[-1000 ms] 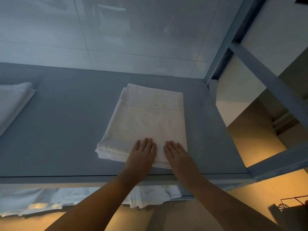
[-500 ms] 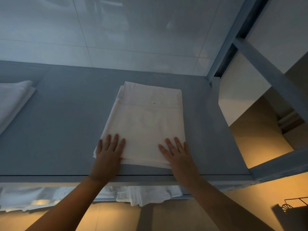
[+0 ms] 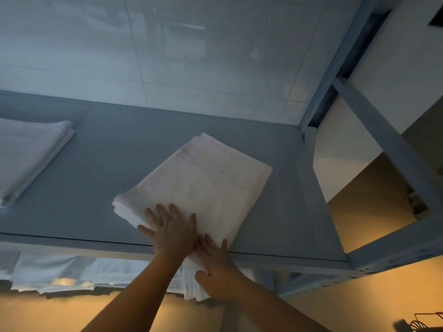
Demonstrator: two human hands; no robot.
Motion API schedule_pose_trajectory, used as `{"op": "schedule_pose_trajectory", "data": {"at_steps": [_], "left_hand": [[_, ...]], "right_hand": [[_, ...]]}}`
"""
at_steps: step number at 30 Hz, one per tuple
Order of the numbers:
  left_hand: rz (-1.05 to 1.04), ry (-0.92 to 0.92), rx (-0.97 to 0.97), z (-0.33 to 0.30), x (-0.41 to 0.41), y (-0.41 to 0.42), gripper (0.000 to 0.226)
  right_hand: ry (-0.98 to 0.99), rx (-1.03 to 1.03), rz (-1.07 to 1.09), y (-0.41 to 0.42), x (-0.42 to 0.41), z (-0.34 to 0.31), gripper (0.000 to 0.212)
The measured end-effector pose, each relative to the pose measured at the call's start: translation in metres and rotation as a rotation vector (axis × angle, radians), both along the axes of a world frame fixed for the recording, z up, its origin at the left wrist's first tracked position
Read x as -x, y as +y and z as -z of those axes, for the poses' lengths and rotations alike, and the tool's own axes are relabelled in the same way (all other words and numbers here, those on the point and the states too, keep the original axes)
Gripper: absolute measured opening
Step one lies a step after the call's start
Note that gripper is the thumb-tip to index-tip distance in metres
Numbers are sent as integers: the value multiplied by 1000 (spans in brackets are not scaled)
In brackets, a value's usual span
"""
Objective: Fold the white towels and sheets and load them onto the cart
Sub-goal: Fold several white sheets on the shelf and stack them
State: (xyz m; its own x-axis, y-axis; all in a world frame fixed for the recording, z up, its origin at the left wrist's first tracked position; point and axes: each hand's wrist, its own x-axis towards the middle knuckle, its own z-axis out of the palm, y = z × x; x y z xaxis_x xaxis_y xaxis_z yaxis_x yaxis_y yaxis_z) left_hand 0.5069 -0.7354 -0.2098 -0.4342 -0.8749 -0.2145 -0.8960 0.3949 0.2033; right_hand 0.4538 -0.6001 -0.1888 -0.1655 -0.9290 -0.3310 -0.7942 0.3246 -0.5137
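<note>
the grey-blue shelf (image 3: pixel 107 164) bears a folded white sheet (image 3: pixel 203 183), lying askew with its near corner hanging over the shelf's front edge. the left hand (image 3: pixel 171 232) presses flat on it, fingers spread. the right hand (image 3: pixel 215 262) rests straight-fingered on that corner, clasping nothing.

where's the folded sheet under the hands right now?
Head view, centre: the folded sheet lies askew on the grey shelf near its front edge, under the left hand and right hand; a second folded stack sits apart at the shelf's far left.
</note>
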Motion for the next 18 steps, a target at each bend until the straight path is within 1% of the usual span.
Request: {"op": "schedule_pose_trajectory", "data": {"at_steps": [1,2,4,6,8,10,13,16,18], "left_hand": [[-37,0,12,2,0,-1,77],[-47,-4,29,5,-2,-4,78],[-24,-7,61,13,-9,-9,79],[2,3,77,17,-15,-19,80],[22,16,80,19,-20,-32,79],[54,14,84,20,-24,-45,77],[123,1,80,20,-32,-61,74],[199,-22,71,18,-50,-91,72],[258,-57,63,16,-64,-114,71]], "right_hand": [[-13,41,-37,3,0,1,65],[32,88,-66,5,3,3,60],[214,160,-111,3,18,9,52],[348,174,-128,-11,42,13,50],[444,145,-74,-28,76,15,52],[533,57,46,-43,113,16,53],[573,-91,203,-58,150,12,59],[573,-164,175,-72,156,8,71],[597,-115,108,-83,148,7,73]]}}
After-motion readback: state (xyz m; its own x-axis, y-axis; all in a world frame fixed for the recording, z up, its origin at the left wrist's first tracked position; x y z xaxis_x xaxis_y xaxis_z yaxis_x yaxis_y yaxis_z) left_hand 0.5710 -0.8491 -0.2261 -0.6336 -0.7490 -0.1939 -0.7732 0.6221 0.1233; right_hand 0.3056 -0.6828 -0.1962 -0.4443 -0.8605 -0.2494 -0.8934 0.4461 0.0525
